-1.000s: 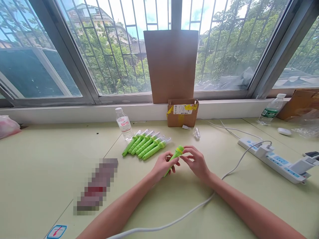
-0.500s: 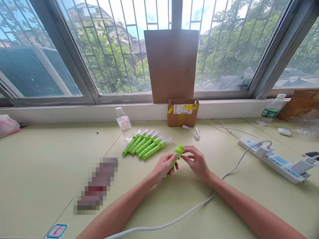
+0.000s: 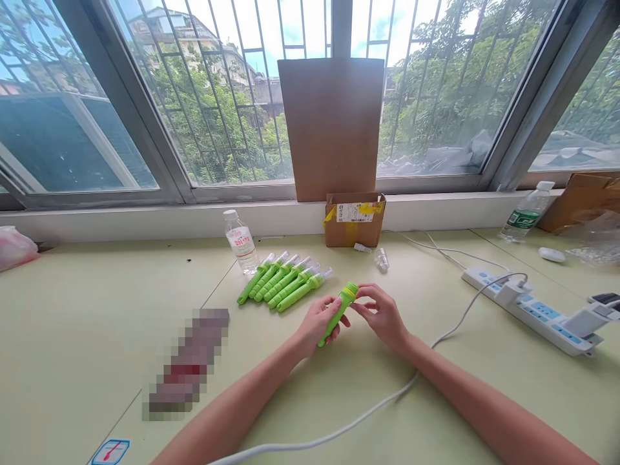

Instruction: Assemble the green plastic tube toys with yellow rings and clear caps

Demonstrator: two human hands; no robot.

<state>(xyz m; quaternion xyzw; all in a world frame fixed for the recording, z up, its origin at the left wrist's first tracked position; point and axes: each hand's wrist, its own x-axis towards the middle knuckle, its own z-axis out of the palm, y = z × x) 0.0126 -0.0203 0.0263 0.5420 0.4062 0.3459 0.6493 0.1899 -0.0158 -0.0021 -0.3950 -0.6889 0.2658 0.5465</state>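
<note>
My left hand [image 3: 322,325] is wrapped round a green plastic tube [image 3: 343,304], its thumb lying along the side. The tube tilts up to the right, and its ribbed upper end with a yellow ring is uncapped. At that end, the thumb and fingers of my right hand [image 3: 380,313] close against the neck from the right. Whether they pinch some small part there is too fine to see. Beyond my left hand lies a row of several similar green tubes [image 3: 285,283], each with a clear tip pointing away to the right. A clear plastic piece [image 3: 382,260] lies on the table behind my hands.
A small cardboard box [image 3: 355,226] stands at the back, with a white piece [image 3: 361,247] before it. One water bottle [image 3: 241,244] is beside the tubes, another [image 3: 526,213] at back right. A power strip [image 3: 533,310] lies right; its white cable [image 3: 378,405] passes under my right forearm.
My left fingers have shifted slightly on the green tube, and more of its side shows. Both hands otherwise keep their places; the camera view has moved a little.
</note>
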